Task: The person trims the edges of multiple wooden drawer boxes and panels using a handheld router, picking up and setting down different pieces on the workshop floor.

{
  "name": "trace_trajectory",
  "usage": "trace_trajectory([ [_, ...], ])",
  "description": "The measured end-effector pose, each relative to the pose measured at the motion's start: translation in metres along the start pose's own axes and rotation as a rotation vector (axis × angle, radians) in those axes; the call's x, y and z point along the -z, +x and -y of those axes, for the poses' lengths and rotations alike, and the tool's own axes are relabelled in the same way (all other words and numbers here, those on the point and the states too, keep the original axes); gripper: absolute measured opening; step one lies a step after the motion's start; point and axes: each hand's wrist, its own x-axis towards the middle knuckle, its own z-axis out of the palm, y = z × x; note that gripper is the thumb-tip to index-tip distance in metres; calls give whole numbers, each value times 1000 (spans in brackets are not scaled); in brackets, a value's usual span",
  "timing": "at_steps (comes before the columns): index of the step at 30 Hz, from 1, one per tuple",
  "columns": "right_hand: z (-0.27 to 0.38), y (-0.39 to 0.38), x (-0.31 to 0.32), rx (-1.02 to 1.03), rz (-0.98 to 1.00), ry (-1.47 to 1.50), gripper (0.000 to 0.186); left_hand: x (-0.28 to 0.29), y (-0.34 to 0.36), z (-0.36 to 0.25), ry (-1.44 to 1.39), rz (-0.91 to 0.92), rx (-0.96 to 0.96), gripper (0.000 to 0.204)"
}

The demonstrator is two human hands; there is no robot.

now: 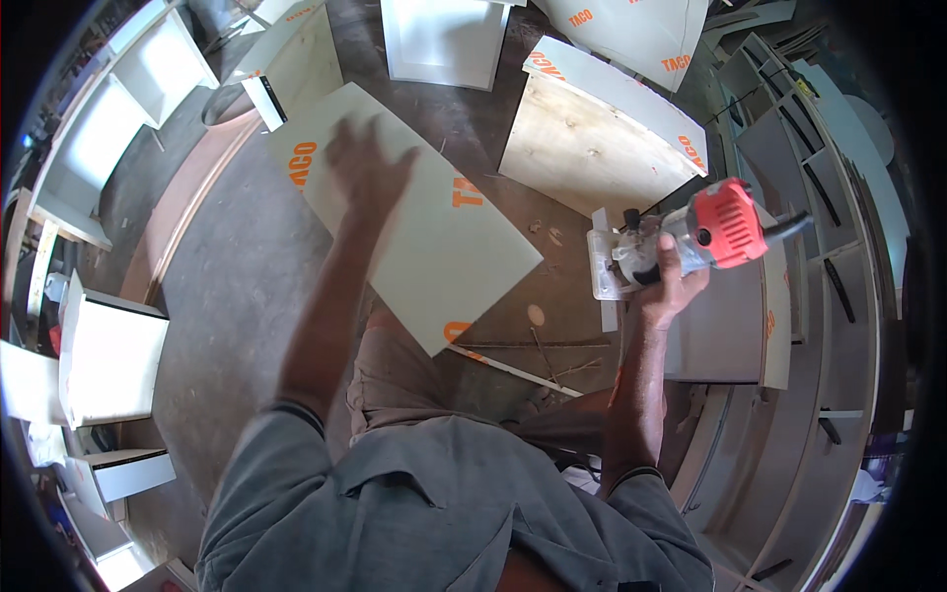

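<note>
A white rectangular board (473,266) with orange lettering lies slantwise in front of me, its near corner close to my knee. Over its far half is my left hand (367,173), blurred by motion, fingers spread flat and gripping nothing. Whether the palm touches the surface is hard to tell. On the right, my right hand (674,288) is wrapped round the body of a trim router (728,225). The router has a red motor housing, a clear base that faces left and a black cord at its back end. It is tilted onto its side, apart from the board.
A drawer-like plywood box (592,138) stands beyond the router. Further back is a white cabinet box (444,44). Long grey panels with black handles (838,291) line the right side. White cabinet pieces (113,350) stand at left. Thin strips (523,370) lie near my legs.
</note>
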Motion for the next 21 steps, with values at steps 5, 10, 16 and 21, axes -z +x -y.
trace_trajectory([
  [5,-4,-3,5,-18,7,95,39,31,-55,32,-450,310,802,104],
  [10,0,0,7,-130,52,199,47,18,-49,41,-760,106,899,106],
  [16,7,-5,2,-239,247,94,45,28,-50,68,-1103,152,959,92],
  [21,11,-28,-27,-287,416,321,42,46,-39,85,-1232,350,731,62],
])
